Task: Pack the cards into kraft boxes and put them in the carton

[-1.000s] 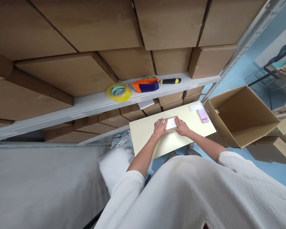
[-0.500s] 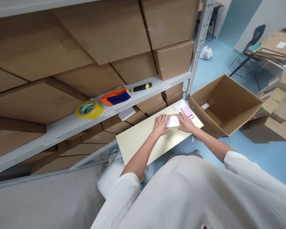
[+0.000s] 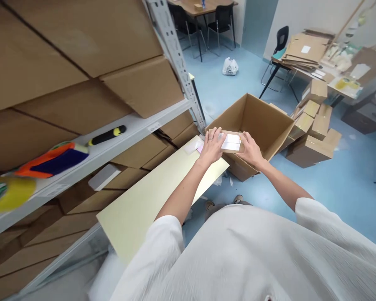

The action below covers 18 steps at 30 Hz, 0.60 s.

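Between my two hands I hold a small cardboard box (image 3: 231, 141) with a white label on top. My left hand (image 3: 212, 146) grips its left end, and a ring shows on one finger. On the right end, my right hand (image 3: 250, 149) is closed around the edge. The small box hangs over the near left rim of a large open carton (image 3: 263, 121). Below and left of my hands lies a pale yellow board (image 3: 156, 188). A pink card (image 3: 200, 148) on its far end is mostly hidden by my left hand.
At left, a metal shelf (image 3: 138, 129) holds large cartons, a yellow tape roll (image 3: 15, 194), an orange-and-blue tape dispenser (image 3: 54, 159) and a black-and-yellow cutter (image 3: 108, 134). Several taped boxes (image 3: 316, 144) stand on the floor at right. Flattened cardboard (image 3: 303, 48) lies on a table behind.
Both hands have lifted the small box off the pale board and carried it right to the large carton's rim. The camera view has turned to the right.
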Each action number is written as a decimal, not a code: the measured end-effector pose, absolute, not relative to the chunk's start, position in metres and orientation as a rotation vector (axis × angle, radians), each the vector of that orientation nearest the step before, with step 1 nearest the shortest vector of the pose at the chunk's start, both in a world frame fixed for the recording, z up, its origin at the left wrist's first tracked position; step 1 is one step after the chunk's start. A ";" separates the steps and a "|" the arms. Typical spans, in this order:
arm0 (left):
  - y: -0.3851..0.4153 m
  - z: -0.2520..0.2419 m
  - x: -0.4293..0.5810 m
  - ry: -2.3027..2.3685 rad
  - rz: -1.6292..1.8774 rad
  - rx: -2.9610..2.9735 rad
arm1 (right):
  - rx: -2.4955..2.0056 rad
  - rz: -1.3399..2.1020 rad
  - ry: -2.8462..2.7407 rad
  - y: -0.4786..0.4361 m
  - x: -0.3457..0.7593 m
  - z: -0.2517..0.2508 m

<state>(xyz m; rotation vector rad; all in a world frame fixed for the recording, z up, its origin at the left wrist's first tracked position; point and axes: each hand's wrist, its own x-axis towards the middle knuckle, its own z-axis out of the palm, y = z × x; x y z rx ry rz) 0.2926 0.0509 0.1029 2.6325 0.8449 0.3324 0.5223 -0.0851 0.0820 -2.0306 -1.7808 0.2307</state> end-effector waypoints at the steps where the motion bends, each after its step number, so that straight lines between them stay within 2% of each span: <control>1: 0.052 0.099 0.310 0.841 0.349 2.618 | -2.064 0.215 -1.740 -0.089 0.536 0.081; 11: 0.076 0.039 0.413 0.722 0.276 2.285 | -2.304 0.262 -1.446 -0.113 0.620 0.042; 18: 0.122 -0.011 0.459 0.631 0.178 2.138 | -2.496 0.395 -1.319 -0.084 0.640 0.006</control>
